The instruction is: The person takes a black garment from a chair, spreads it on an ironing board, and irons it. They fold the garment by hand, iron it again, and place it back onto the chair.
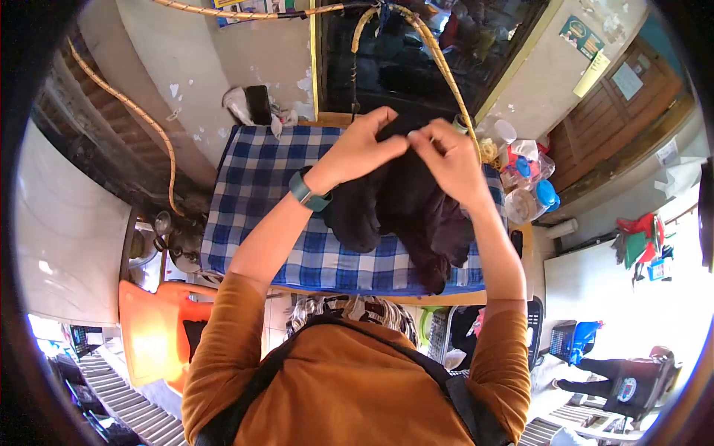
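Note:
A dark garment hangs bunched between my hands, its lower folds draping over a blue-and-white checked cloth that covers the table. My left hand, with a green watch on the wrist, grips the garment's upper part between thumb and fingers. Close beside it, my right hand pinches the same upper part, the two thumbs almost meeting. The garment's exact kind cannot be made out from its folds.
Plastic jars with blue lids stand at the table's right end. A black item and white cloth lie at the back left corner. An orange chair is at the left, a laundry basket below the front edge. A wrapped cable hangs overhead.

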The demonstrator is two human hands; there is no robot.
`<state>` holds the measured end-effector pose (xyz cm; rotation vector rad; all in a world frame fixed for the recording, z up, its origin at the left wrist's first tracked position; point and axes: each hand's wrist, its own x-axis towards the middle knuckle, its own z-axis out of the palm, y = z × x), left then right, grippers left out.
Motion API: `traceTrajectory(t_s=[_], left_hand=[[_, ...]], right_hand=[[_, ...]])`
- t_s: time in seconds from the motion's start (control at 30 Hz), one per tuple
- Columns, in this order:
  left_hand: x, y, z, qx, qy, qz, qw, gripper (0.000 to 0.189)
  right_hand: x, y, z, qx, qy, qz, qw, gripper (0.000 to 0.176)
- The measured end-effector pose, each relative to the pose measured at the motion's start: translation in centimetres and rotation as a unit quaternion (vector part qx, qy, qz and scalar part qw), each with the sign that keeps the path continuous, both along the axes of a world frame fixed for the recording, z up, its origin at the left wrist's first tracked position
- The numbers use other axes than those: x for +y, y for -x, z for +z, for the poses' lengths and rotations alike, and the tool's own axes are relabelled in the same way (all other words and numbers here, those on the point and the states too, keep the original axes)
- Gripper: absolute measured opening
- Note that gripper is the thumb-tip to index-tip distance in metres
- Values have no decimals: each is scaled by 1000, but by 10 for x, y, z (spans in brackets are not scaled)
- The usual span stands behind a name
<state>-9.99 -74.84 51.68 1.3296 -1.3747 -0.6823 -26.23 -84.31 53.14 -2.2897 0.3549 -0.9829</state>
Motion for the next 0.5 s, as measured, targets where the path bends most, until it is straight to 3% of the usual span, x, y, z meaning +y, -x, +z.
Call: traceTrajectory(t_s=[0.03,0.13,0.17,0.23,0.4,0.43,0.47,0.5], left_hand=[[7,-1,-8,-54,59,-1,997,49],[17,-4,-27,-243,121,196,942,31],[20,-9,-31,-243,119,198,942,31],[25,-24,-35,-279,131,344,887,23],[13,-60,-55,-299,165,440,830,14],[14,-63,-44,-76,134,353,923,17],[15,-64,-30,151,93,240,954,21],[24,-52,-4,361,98,147,916,29]], right_hand=[[4,0,11,-19,9,-25,999,16],[17,-1,38,-130,213,-111,962,14],[22,2,48,-143,250,-153,945,13],[26,11,71,-173,326,-220,903,13],[13,27,119,-225,436,-299,818,18],[5,32,126,-216,474,-329,787,17],[-5,38,132,-204,491,-362,766,18],[-13,45,139,-204,481,-391,758,18]])
